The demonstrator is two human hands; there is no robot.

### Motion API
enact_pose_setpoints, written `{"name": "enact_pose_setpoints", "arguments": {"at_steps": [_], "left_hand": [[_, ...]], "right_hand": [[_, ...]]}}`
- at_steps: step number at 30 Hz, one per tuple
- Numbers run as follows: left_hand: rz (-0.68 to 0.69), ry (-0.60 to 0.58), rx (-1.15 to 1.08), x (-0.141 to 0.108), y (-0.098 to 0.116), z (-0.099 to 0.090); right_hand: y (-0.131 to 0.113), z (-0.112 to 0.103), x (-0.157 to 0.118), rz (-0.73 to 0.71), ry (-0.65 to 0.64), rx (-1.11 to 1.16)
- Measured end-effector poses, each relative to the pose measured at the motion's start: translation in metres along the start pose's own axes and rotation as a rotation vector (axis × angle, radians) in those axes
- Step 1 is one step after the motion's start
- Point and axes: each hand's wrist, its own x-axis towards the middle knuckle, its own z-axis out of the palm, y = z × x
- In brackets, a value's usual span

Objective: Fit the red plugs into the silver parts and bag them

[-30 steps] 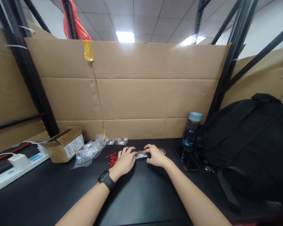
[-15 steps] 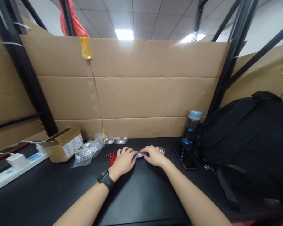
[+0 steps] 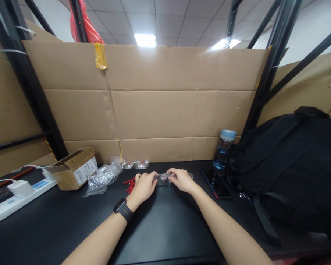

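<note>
Between my two hands is a small clear plastic packet (image 3: pixel 163 179) with something red inside. My left hand (image 3: pixel 143 187), below which a dark watch sits on the wrist, pinches the packet's left end. The right end is pinched by my right hand (image 3: pixel 182 180). Red cords (image 3: pixel 130 184) lie just left of my left hand. A roll of tape (image 3: pixel 191 176) shows partly behind my right hand. Two more clear packets (image 3: pixel 141 164) rest near the cardboard wall.
Crumpled plastic wrap (image 3: pixel 103 178), an open cardboard box (image 3: pixel 74 171) and a white power strip (image 3: pixel 5 209) are at the left. A phone (image 3: pixel 218 184), a water bottle (image 3: pixel 223 151) and a black backpack (image 3: pixel 289 165) stand or lie at the right of the black table (image 3: pixel 165 235).
The packet between my hands has turned so that its broad face with the red item shows. My fingers have shifted slightly at its ends.
</note>
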Motion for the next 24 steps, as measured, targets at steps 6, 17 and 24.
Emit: {"name": "enact_pose_setpoints", "arguments": {"at_steps": [6,17,24], "left_hand": [[-0.007,0.025,-0.046,-0.001,-0.001,0.004],[-0.007,-0.005,0.004,-0.004,0.005,-0.002],[0.019,-0.030,0.012,-0.007,0.011,-0.009]], "right_hand": [[0.003,0.004,0.000,0.048,-0.009,-0.037],[-0.006,0.009,-0.004,-0.085,-0.004,-0.146],[-0.007,0.007,-0.005,-0.044,-0.022,-0.144]]}}
